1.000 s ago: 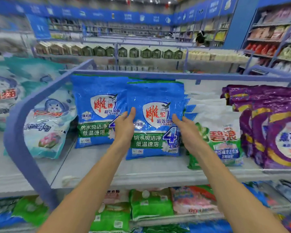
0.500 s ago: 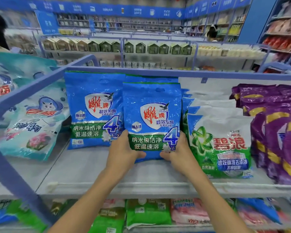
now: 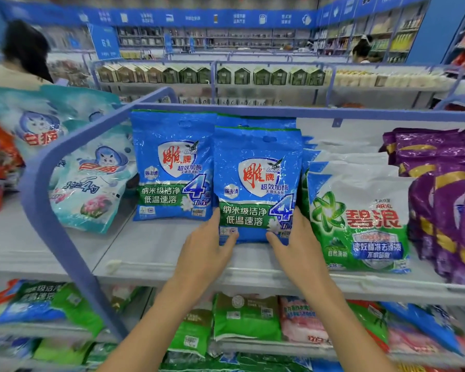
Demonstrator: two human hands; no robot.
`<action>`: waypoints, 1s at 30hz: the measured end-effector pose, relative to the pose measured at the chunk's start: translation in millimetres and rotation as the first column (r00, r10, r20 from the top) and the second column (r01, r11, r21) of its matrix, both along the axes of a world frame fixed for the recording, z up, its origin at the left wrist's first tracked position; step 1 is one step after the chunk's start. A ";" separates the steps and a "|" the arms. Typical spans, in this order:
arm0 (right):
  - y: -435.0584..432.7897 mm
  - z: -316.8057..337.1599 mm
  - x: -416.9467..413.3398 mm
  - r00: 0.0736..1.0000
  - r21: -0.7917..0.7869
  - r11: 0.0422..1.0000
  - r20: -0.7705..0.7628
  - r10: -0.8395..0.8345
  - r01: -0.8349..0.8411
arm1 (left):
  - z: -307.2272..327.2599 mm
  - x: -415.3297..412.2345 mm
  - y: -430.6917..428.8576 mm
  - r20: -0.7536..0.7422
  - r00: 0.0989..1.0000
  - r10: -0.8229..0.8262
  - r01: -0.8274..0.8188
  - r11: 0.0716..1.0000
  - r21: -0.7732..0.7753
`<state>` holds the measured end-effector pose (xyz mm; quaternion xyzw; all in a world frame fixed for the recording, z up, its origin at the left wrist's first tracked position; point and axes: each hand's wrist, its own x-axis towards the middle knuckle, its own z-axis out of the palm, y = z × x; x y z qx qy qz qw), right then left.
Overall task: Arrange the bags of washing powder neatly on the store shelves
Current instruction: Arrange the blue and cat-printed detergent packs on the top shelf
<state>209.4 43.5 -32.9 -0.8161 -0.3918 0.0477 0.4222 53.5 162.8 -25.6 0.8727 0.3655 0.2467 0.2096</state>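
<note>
Two hands hold one blue bag point(image 3: 255, 183) at centre frame, where it stands on the upper shelf point(image 3: 145, 253). The left hand point(image 3: 204, 253) pinches its lower left corner with the thumb on the front, and the right hand point(image 3: 298, 245) does the same at the lower right corner. The bag stands forward of its twin point(image 3: 172, 165) to the left and overlaps that bag's right edge.

Risks, left to right:
- The pale white-cat bags point(image 3: 91, 181) slump loosely beyond the blue rail point(image 3: 46, 189), and a stray elbow could probably slide them.
- Held only by its bottom corners, the soft blue bag may fold at the top, or tip forward off the shelf lip once let go.
- Pushed back crooked, it would likely catch the twin's edge, or wedge against the green-and-white bag point(image 3: 360, 218) just beside it on the right and upset that row.
- The purple bags point(image 3: 440, 200) at far right look out of harm's way.

Writing, left to right:
- The pale bags read 白猫.
- Both blue bags read 雕牌, 超效加酶, 强去渍 and 纳米级洁净 低温速溶, with a large 4.
- The green-and-white bag reads ARIEL 碧浪, 自然清新 and 速效精准去顽渍.
- The print on the purple bags is too cut off to read.
</note>
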 end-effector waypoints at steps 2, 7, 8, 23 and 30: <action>-11.1 0.4 -9.8 1.000 0.025 1.000 0.023 0.006 -0.007 | -6.4 -14.9 -9.9 -0.001 1.000 0.002 -0.002 1.000 0.012; -41.3 -5.3 -44.9 0.995 0.092 0.991 0.031 0.092 -0.094 | -20.3 -58.0 -47.3 0.060 0.997 0.048 -0.050 0.998 0.033; -43.8 -8.5 -51.9 0.993 0.094 0.989 0.030 0.110 -0.112 | -23.1 -65.6 -54.5 0.068 0.996 0.059 -0.062 0.997 0.046; -11.4 -33.7 -214.2 0.921 0.070 0.919 -0.024 0.390 -0.387 | -57.4 -236.8 -72.9 0.160 0.921 0.356 -0.341 0.933 -0.112; 30.2 -43.7 -334.2 0.855 0.090 0.862 -0.114 0.506 -0.498 | -56.1 -360.7 -56.9 0.226 0.831 0.508 -0.480 0.861 -0.168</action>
